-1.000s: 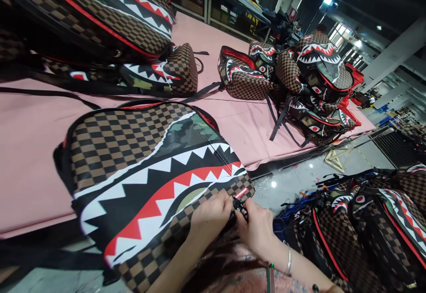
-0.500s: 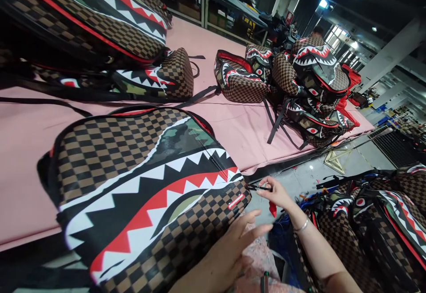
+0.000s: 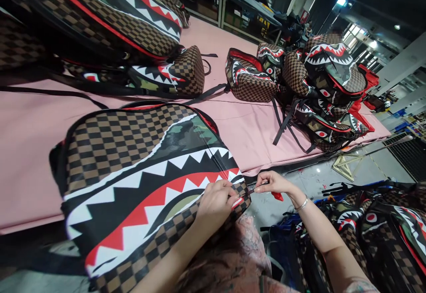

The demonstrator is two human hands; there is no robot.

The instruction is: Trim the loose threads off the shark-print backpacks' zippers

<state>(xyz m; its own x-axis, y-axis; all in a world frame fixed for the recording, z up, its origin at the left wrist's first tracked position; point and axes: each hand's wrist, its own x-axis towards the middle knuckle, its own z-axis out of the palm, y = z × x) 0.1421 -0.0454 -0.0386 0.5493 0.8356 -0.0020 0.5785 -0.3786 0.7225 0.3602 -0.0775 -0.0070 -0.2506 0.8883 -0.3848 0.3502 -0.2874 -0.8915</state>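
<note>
My left hand [image 3: 216,202] presses the near corner of the backpack [image 3: 140,182] (shark-mouth print), which lies on the pink table [image 3: 253,128]. My right hand [image 3: 271,182] pinches its zipper pull [image 3: 252,189]. More backpacks [image 3: 316,89] are piled far right.

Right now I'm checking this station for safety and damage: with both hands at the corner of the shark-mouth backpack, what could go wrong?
1. The right hand holds a thin dark tool, possibly snips, close to the left hand; a slip might nick a finger.
2. The tool's tip sits at the backpack corner, so it could scratch or cut the printed panel.
3. The backpack overhangs the pink table edge and might slide off.
</note>
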